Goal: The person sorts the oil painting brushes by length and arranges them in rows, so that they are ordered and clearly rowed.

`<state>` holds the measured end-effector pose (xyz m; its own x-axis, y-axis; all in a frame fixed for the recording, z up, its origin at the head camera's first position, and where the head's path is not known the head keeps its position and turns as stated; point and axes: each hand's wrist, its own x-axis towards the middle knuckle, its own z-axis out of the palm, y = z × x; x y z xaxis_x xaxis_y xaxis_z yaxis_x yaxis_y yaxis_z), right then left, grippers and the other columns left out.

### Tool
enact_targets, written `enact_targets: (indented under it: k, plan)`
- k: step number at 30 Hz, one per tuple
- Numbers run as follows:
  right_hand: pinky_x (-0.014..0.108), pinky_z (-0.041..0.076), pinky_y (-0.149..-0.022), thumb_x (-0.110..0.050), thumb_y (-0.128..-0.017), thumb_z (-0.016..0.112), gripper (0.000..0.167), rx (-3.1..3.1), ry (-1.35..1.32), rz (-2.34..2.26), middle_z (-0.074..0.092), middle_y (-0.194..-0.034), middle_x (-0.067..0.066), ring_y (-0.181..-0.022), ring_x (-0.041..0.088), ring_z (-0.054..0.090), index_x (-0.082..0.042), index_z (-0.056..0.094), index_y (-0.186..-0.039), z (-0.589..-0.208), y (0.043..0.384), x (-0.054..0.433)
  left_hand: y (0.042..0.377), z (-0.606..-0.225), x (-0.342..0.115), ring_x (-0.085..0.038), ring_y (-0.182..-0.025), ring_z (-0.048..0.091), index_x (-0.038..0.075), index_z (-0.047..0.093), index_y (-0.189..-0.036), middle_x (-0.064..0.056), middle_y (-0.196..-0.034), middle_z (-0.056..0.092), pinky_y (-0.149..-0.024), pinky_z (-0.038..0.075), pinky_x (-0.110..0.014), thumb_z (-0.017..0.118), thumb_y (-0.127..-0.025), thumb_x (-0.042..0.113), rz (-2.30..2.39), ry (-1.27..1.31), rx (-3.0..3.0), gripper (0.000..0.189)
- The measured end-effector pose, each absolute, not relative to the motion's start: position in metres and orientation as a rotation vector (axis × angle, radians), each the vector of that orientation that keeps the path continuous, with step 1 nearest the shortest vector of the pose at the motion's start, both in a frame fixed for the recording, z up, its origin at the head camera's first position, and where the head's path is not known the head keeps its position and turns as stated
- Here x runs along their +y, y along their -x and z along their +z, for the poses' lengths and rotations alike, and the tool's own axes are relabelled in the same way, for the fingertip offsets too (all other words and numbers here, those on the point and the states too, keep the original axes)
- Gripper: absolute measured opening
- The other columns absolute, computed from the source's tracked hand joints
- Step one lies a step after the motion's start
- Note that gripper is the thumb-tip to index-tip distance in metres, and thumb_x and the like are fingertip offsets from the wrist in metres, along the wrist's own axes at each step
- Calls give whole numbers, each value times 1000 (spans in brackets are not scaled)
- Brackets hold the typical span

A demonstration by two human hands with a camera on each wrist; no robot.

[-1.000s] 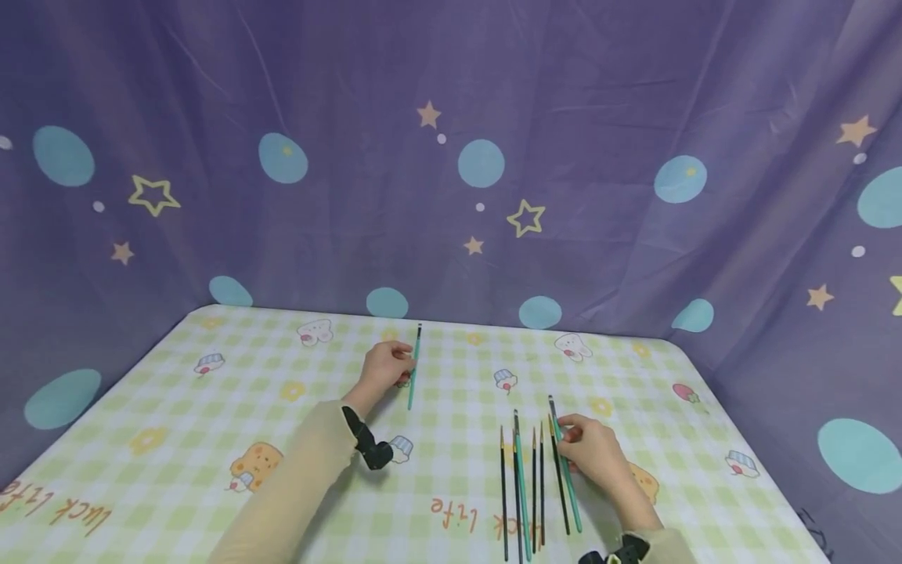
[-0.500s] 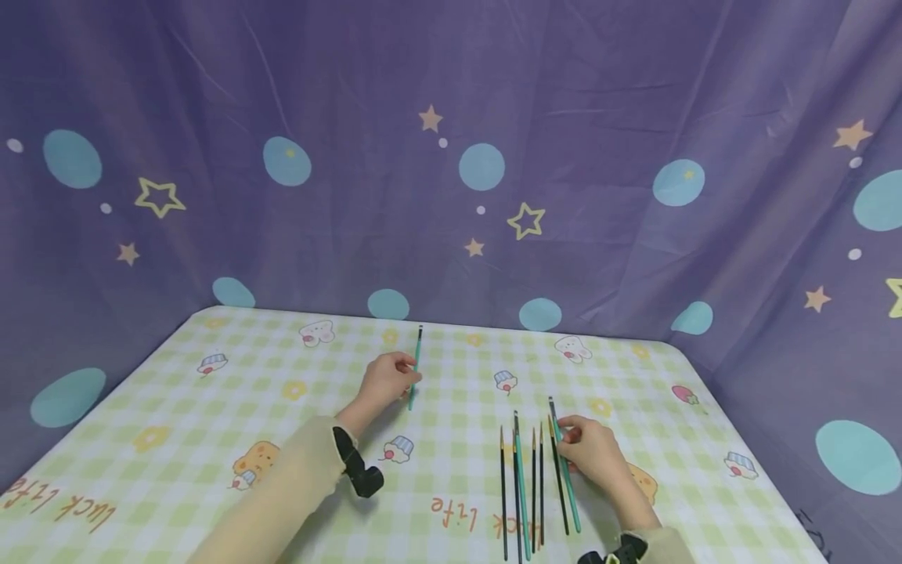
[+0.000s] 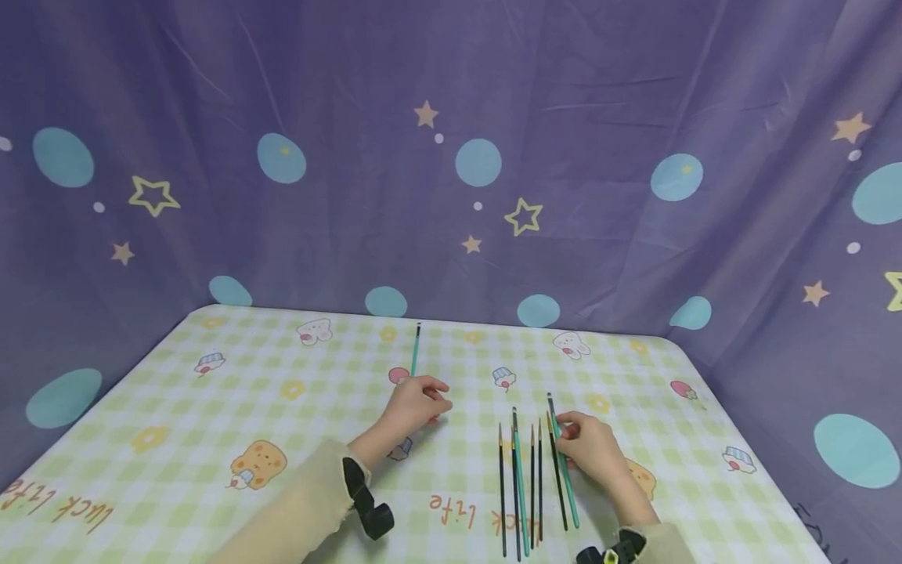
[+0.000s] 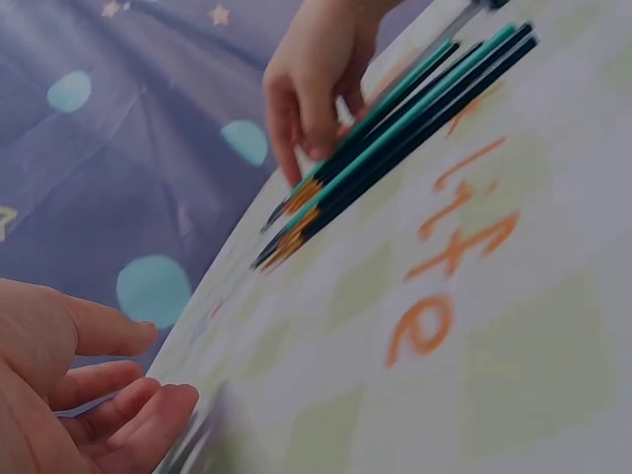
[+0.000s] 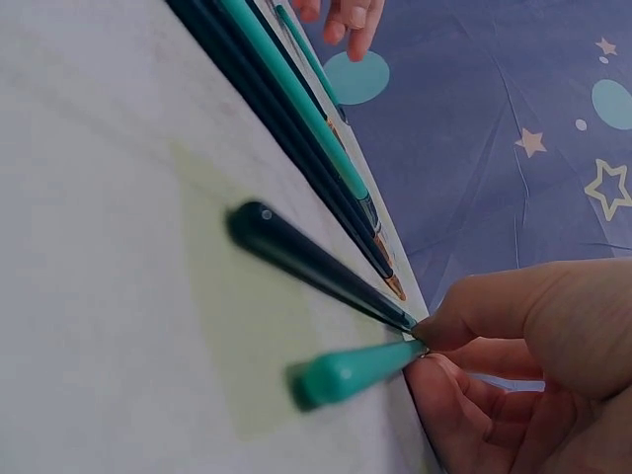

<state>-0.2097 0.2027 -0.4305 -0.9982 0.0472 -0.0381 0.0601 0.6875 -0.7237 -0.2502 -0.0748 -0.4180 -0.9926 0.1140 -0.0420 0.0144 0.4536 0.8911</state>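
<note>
My right hand (image 3: 592, 448) pinches a teal paintbrush (image 3: 569, 493) near its bristle end, on the right of the table. A black paintbrush (image 5: 316, 267) lies right beside it, its front end at my fingertips in the right wrist view. My left hand (image 3: 416, 407) hovers over the middle of the table, fingers relaxed and holding nothing, as the left wrist view (image 4: 99, 395) also shows. Behind it a lone teal paintbrush (image 3: 416, 352) lies toward the far edge, its lower handle hidden by that hand.
Several black paintbrushes (image 3: 503, 493) and another teal paintbrush (image 3: 521, 493) lie roughly parallel between my hands, bristles pointing away from me. A checked tablecloth (image 3: 338, 501) with printed pictures covers the table. A purple curtain (image 3: 366, 235) hangs behind the far edge.
My left hand has moved away from the lone teal paintbrush, to the right and nearer to me, leaving that brush lying in place. My right hand has kept its place.
</note>
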Motion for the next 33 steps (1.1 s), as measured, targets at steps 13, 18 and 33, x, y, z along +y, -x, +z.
enact_targets:
  k: [13,18,33]
  plan:
    - [25,49,-46,-2,-76,60,37,2861,-77,-1262,55,-73,3,-53,12,53,0,59,-113,-430,208,204,211,-425,-35,-16,-51,59,-2,61,-103,-7,-78,57,-49,52,-28,69,-77,7,1708,-266,2333,28]
    - [25,48,-46,-2,-76,61,37,2851,-83,-1259,55,-73,3,-53,11,52,0,59,-114,-430,208,203,200,-427,-21,-14,-47,57,-1,60,-101,-6,-73,59,-47,51,-28,68,-76,5,1721,-266,2274,27]
    - [25,48,-46,-2,-76,62,37,2856,-82,-1248,55,-74,3,-53,11,53,0,59,-113,-430,209,202,192,-433,1,-10,-42,51,3,58,-100,1,-68,51,-48,44,-22,73,-72,12,1470,-269,2572,33]
